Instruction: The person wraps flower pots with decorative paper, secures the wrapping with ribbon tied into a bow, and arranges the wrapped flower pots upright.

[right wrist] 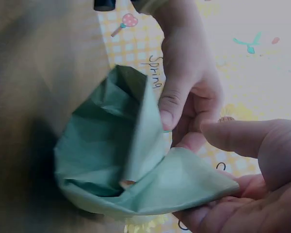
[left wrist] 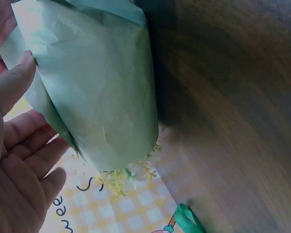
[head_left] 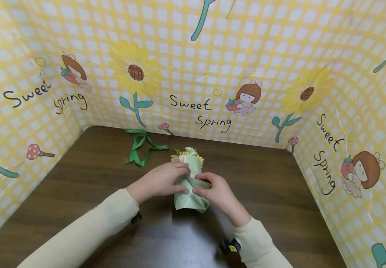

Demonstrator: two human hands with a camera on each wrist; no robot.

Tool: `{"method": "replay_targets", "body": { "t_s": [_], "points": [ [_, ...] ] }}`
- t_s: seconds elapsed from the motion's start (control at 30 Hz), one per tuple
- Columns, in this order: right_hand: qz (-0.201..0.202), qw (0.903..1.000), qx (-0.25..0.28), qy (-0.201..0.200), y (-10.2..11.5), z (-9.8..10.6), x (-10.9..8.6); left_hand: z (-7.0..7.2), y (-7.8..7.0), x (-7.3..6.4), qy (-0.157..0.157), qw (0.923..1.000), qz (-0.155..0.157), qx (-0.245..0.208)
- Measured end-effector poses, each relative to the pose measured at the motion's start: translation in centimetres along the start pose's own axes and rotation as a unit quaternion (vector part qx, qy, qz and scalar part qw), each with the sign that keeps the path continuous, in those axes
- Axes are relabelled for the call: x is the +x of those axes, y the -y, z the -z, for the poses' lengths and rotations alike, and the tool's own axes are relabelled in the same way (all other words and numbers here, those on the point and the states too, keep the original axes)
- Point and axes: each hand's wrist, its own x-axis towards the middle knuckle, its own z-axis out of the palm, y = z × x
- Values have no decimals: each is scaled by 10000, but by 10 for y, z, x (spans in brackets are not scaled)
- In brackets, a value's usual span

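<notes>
A small bouquet lies on the table, wrapped in pale green paper, with yellow and white flowers showing at its far end. My left hand holds the wrap from the left, its thumb against a paper edge and its fingers across the upper part. On the other side, my right hand holds a loose paper flap between thumb and fingers. The right wrist view looks into the wrap's open, folded bottom end; the stems are mostly hidden inside.
A loose green ribbon lies on the dark wooden table, left of and beyond the bouquet. A yellow checked sheet printed with flowers and figures encloses the back and sides. Each wrist carries a black device.
</notes>
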Motion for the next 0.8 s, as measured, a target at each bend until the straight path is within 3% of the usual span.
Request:
{"method": "replay_targets", "body": {
  "t_s": [0.07,0.2,0.5,0.6,0.73,0.8],
  "points": [
    [19,9996,-200,-204,-3,-1,-7,0,-2,-1,136,9998,117,27],
    [157,9918,-990,-799,-7,-5,-18,2,-3,-2,97,9997,139,183],
    [1245,9470,-2281,-1888,-2,-20,-33,8,-9,3,304,9984,211,420],
    [1703,9151,-2889,-2239,0,-28,-39,10,-13,7,353,9978,246,505],
    [2401,8563,-3771,-2586,0,-39,-43,12,-16,9,326,9969,191,693],
    [2726,8321,-4080,-2588,-1,-43,-44,13,-16,10,294,9966,16,776]
  ]
}}
